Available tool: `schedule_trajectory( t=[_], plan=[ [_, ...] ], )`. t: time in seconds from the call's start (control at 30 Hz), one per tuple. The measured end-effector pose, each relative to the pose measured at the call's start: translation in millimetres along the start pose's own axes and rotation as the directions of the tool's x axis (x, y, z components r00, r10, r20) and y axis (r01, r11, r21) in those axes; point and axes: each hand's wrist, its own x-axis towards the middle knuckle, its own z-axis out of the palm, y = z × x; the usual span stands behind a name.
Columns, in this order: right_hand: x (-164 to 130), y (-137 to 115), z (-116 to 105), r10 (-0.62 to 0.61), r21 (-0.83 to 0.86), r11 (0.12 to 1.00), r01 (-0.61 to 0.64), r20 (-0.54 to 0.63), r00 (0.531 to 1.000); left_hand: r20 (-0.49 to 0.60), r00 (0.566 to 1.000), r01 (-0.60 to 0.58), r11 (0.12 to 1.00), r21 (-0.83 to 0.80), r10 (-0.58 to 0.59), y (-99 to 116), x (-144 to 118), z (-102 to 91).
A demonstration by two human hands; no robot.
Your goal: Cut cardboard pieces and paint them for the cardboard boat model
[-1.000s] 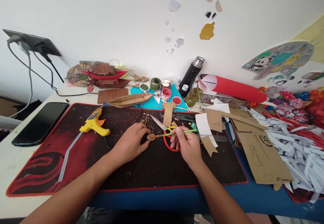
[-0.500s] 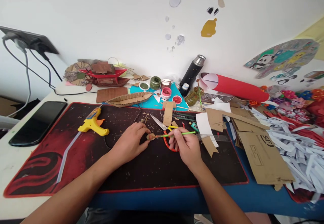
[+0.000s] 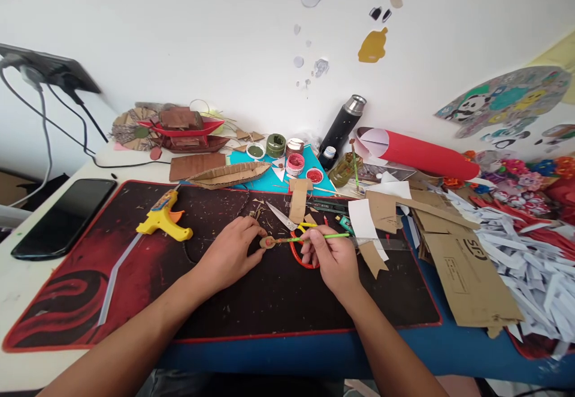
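Two hands: both work at the middle of the dark desk mat [image 3: 135, 277], close together but not touching.
Head view, left hand [image 3: 231, 253]: fingers curled and pinched on a small cardboard piece [image 3: 268, 242], pinning it flat on the mat so it stays put under the brush.
Head view, right hand [image 3: 330, 256]: closed in a pen grip on a green paintbrush [image 3: 321, 237], tip pointing to 9 o'clock onto the cardboard piece.
Scissors [image 3: 291, 232]: lying open just beyond the hands, at 12 o'clock, partly under the right hand.
Glue gun [image 3: 162, 220]: at 9 o'clock, well apart from the hands.
Paint pots [image 3: 294, 163]: at 12 o'clock, open, near enough for dipping, I judge.
Phone [image 3: 63, 217]: far at 9 o'clock, off the mat.
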Motion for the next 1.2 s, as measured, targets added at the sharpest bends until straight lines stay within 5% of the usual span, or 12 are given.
schedule_trajectory(
  t=[1.2],
  plan=[
    [-3.1,2.6,-4.2,0.038,0.027,0.999,-0.037,-0.017,0.999,0.012,1.000,-0.002,1.000,-0.019,0.002,-0.3,0.2,-1.1]
  ],
)
